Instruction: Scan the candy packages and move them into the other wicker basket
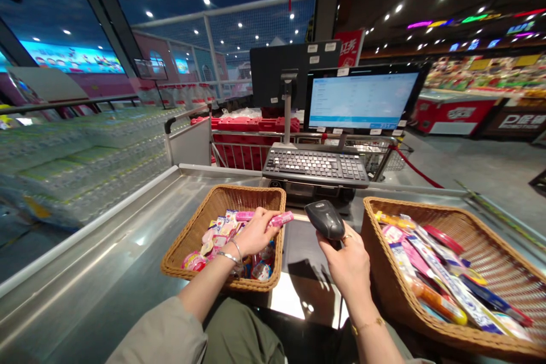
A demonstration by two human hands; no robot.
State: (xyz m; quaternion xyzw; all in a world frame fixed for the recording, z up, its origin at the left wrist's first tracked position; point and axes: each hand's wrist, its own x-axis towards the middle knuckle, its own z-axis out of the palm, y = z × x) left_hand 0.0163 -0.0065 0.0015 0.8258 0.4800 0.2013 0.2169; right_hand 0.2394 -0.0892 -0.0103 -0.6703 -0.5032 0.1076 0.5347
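At twelve o'clock, the left hand (256, 231) is pinching a pink stick (283, 219) over the left basket's rim (256, 198); at one, the right hand (350, 264) is gripping a scanner (325, 219). Standing nearby, I'm judging that keeping the stick's print uncovered and facing the scanner helps.

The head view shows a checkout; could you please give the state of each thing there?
Left hand: closed on pink tube
Pink tube: held at edge of left basket
Right hand: closed around scanner
Scanner: held
Left basket: open, partly filled
Right basket: open, partly filled
Front screen: lit
Rear monitor: display hidden
Keyboard: untouched
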